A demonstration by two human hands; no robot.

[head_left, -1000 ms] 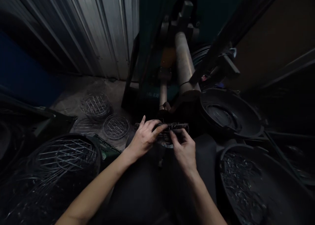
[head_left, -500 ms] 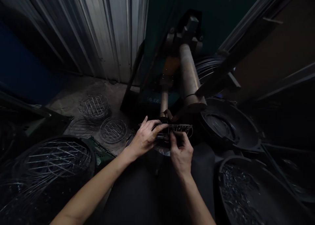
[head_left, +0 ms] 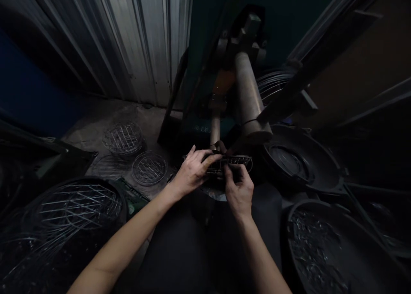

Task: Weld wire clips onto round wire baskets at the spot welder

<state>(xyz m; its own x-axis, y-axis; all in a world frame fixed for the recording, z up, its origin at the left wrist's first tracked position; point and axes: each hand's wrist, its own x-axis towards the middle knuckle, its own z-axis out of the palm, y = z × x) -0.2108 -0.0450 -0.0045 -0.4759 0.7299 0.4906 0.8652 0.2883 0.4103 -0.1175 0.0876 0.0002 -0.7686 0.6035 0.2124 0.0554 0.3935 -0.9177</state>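
Note:
A round wire rack is held nearly edge-on in front of the machine, just below its lower metal rod. My left hand grips the rack's left side, thumb toward the middle and one finger raised. The fingers of my right hand are pinched at the rack's near side, right of centre. Whether a small piece sits between those fingertips is hidden. Above and to the right juts a thick metal cylinder of the same machine.
Wire racks lie stacked on the floor at left, beside a large tub of wire grids. On the right stand a black basin and a basin of small metal pieces. A corrugated metal wall rises behind.
Both hands and the rack sit slightly higher and further right in view. The camera has shifted a little, and the grip looks the same.

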